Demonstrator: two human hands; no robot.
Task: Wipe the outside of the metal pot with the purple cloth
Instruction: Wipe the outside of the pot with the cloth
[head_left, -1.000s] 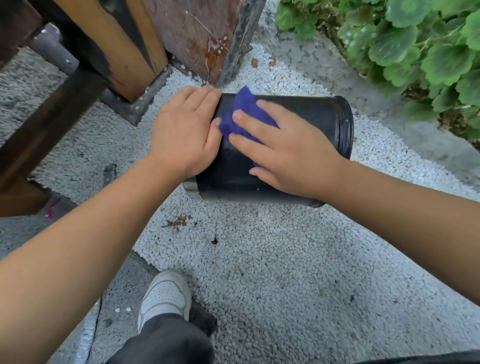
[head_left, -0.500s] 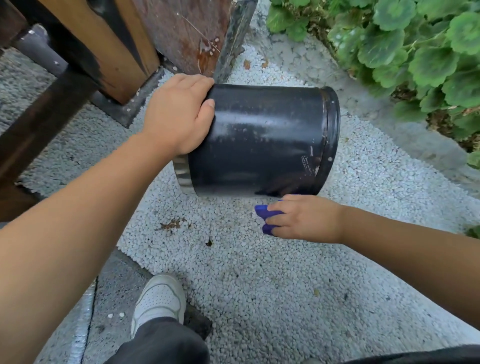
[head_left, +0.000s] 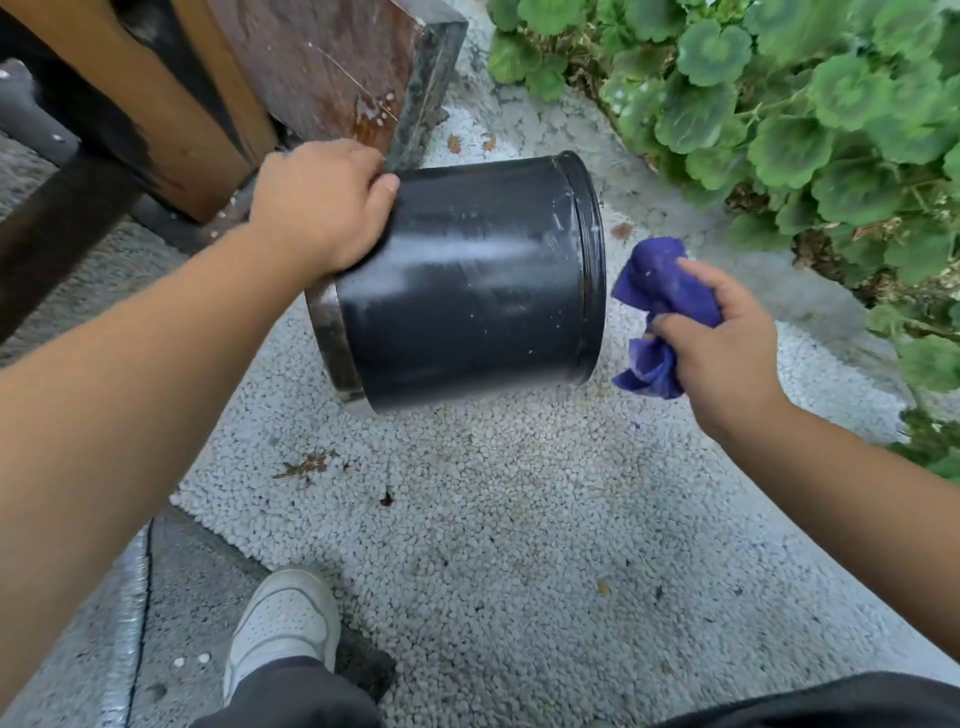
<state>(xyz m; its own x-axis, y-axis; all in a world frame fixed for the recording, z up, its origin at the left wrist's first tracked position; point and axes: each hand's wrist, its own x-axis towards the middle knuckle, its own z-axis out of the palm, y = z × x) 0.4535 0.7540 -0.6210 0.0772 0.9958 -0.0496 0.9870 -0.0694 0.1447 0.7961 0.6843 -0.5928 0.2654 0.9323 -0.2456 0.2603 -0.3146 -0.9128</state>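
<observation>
Black metal pot (head_left: 467, 280) on its side, left hand (head_left: 319, 208) gripping its base end, right hand (head_left: 722, 353) just beside its rim, fist closed around bunched purple cloth (head_left: 657, 291), cloth clear of pot

Views: one only, the head camera, so no part of the scene is shared with a second view.
Position: worn on the person's head, above the arms.
Facing: forward and steeply down at the pebbled ground (head_left: 519, 519).
Lens: wide-angle; the forearms spread broad toward the lower corners.
Nearness: close; the left hand (head_left: 322, 208), right hand (head_left: 727, 353), pot (head_left: 467, 280) and cloth (head_left: 660, 291) fill the middle of the frame.
Lower edge: a white shoe (head_left: 283, 623) and dark trouser legs.
Upper left: wooden posts (head_left: 171, 104).
Upper right: green leafy plants (head_left: 805, 104).
</observation>
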